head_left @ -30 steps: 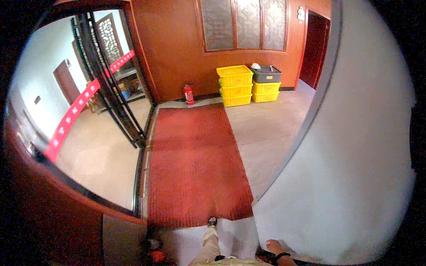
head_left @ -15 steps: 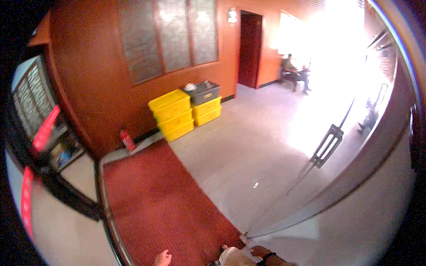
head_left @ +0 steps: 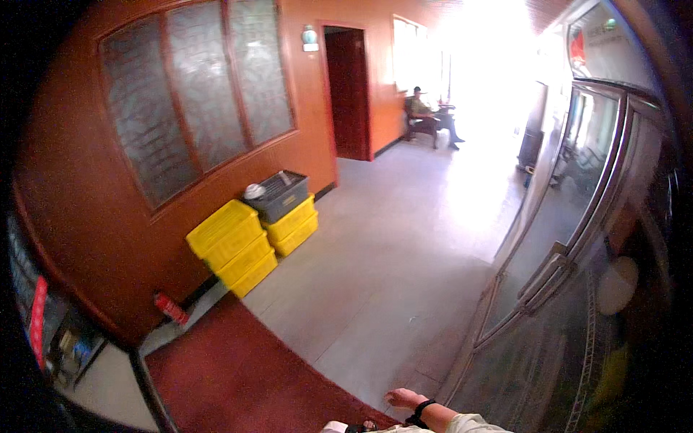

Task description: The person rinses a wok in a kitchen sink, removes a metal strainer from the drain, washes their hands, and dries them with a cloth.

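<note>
My right hand [head_left: 406, 397], with a black band [head_left: 417, 414] on its wrist, hangs low near the bottom edge. Its fingers are loosely bent and nothing shows in them. Nearest to it are the far edge of the dark red mat [head_left: 238, 368] and the pale floor [head_left: 390, 310]. A glass door [head_left: 545, 238] with a long metal handle [head_left: 546, 278] stands to the right, apart from the hand. My left hand is out of the picture. Part of my foot [head_left: 368, 426] shows at the bottom edge.
Yellow crates [head_left: 234, 245] are stacked by the orange wall, with a grey crate [head_left: 278, 195] on the right stack. A red fire extinguisher [head_left: 170, 308] stands beside the mat. Past a dark red doorway [head_left: 348, 94], a person [head_left: 426, 112] sits by the bright far end.
The view has turned right and moved forward. Crates and extinguisher have shifted left and down, and more of the glass door shows. My left hand has left the picture.
</note>
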{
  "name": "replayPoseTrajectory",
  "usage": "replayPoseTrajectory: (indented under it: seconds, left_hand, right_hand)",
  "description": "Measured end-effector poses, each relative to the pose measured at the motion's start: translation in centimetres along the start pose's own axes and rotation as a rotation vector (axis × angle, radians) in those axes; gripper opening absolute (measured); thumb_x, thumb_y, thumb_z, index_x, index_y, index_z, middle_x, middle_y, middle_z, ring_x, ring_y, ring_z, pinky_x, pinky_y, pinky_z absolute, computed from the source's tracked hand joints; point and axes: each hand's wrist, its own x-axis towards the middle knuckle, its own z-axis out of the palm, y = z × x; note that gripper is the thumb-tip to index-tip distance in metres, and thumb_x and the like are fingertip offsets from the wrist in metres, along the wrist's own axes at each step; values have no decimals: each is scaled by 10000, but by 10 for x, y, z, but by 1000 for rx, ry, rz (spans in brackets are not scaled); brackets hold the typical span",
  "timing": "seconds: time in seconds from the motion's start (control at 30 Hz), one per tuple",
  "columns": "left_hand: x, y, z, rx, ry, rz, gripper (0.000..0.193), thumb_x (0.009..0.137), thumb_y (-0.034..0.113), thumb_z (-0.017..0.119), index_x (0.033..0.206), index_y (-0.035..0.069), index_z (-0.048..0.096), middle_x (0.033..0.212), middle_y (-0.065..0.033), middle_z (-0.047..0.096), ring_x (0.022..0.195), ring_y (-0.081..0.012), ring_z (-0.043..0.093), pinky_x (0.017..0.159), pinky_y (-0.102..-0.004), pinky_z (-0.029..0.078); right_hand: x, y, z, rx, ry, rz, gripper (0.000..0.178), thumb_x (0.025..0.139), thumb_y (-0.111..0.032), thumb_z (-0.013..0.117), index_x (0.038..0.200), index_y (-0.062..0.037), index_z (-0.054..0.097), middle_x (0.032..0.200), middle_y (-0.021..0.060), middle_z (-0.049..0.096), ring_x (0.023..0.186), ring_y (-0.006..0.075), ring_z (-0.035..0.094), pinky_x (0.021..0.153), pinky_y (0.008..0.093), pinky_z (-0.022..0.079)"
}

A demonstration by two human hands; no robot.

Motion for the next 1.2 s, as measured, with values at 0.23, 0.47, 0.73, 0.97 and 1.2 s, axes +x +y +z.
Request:
replayPoseTrajectory:
  seconds: [0.23, 0.47, 0.73, 0.97, 1.2]
  left_hand:
    - [241, 74, -37, 31, -173, -128, 283, 846, 167, 602, 1073, -1, 579, 775, -69, 612, 706, -149, 588, 668, -307, 493]
    - [477, 84, -209, 107, -150, -305, 188, 836, 135, 544, 947, -8, 595, 639, -64, 573, 622, -136, 559, 587, -314, 478]
    - [752, 384, -99, 405, -94, 372, 469, 774, 256, 580, 1182, 26, 593, 1021, -231, 648, 968, -354, 627, 858, -413, 492]
    - [845, 518, 31, 289, -832, 259, 612, 815, 417, 663, 1294, 63, 521, 1120, -144, 644, 1010, -246, 618, 877, -359, 485]
    - [877, 683, 50, 552, -942, 417, 678, 813, 395, 698, 1375, 117, 438, 1242, -116, 589, 1098, -170, 552, 951, -317, 435]
  right_hand:
    - [-92, 202, -73, 703, 486, 505, 340, 837, -161, 604, 1147, -22, 605, 945, 24, 649, 841, 152, 599, 772, 315, 496]
    - [-151, 54, -116, 620, 1552, 1637, 271, 812, -16, 481, 1047, 39, 602, 1118, 235, 594, 1071, 357, 553, 927, 381, 423]
    - [-34, 25, -51, 478, 759, 1385, 297, 853, -144, 542, 1114, -7, 577, 987, 198, 626, 977, 341, 577, 854, 410, 464]
    - [135, 56, -222, 719, 641, 1044, 392, 847, -261, 588, 1166, -34, 564, 1039, 142, 618, 990, 272, 554, 839, 395, 454]
    - [206, 110, -474, 1673, 987, 917, 519, 788, -346, 710, 1186, -46, 568, 1108, 72, 619, 1013, 189, 549, 851, 384, 444]
